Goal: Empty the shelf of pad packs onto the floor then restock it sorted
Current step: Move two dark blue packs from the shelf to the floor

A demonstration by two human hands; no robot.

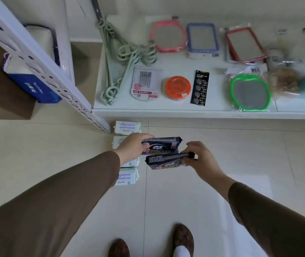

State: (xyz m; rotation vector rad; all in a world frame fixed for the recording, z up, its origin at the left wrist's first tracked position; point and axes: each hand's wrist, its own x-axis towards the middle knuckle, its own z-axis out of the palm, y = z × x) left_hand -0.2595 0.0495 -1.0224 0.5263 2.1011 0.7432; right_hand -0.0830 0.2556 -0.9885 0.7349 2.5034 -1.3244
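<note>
Left hand (131, 145) gripping upper dark pad pack (163, 145), right hand (199, 158) pinching lower dark pad pack (166, 162), both packs held above tiled floor (55, 145) beside row of pale pad packs (127, 127) lying below white shelf (185, 112).
</note>
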